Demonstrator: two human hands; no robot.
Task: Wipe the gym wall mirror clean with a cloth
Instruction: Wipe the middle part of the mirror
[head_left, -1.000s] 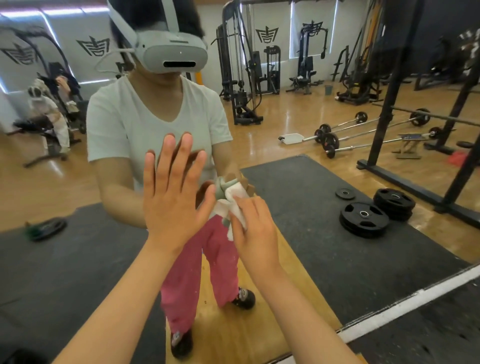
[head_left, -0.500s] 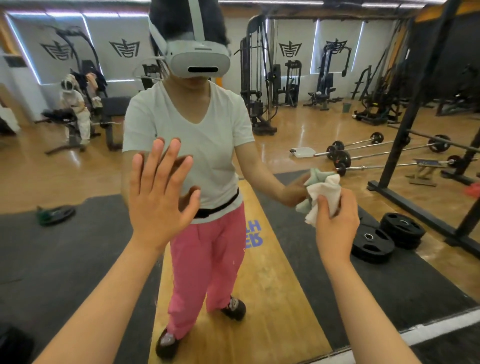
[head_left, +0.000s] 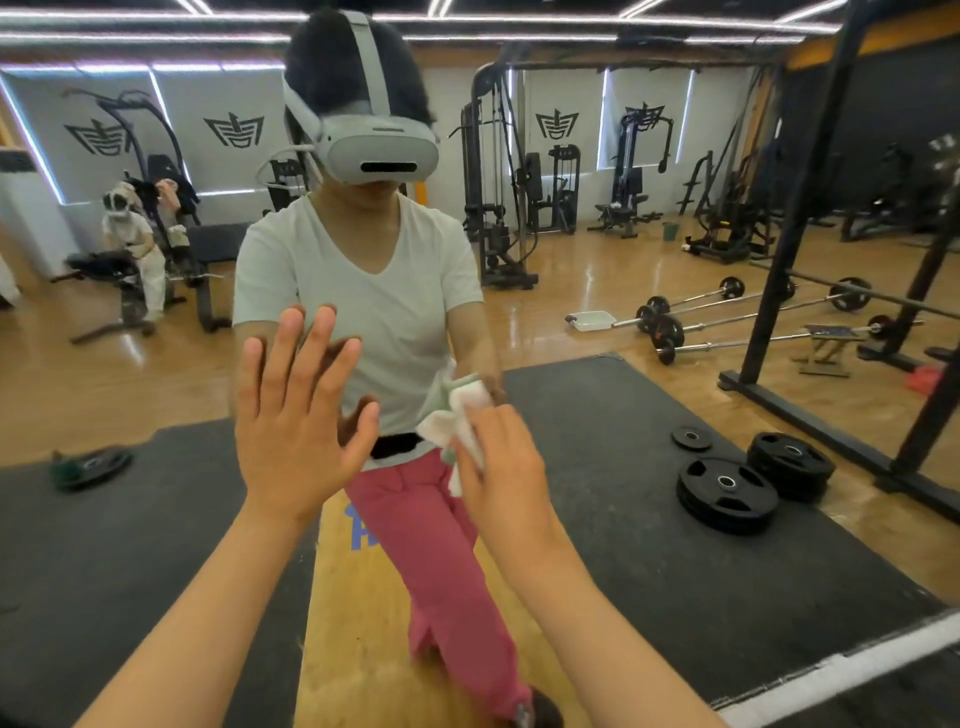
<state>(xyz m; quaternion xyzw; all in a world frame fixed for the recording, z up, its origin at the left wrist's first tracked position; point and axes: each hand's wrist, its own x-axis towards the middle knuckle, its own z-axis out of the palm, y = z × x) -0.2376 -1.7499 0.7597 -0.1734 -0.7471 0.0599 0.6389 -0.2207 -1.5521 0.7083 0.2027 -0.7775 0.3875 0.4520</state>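
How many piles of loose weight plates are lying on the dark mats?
4: on the right mat, a small plate, a front stack and a rear stack; on the left mat, one lone plate. Stacks may hide further plates.

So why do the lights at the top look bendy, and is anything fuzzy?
Head view: the wide-angle lens bows the ceiling light strips and makes the black rack post lean. Head view: the cloth and the right hand gripping it look a little smeared. Head view: the wooden floor shines with soft glare.
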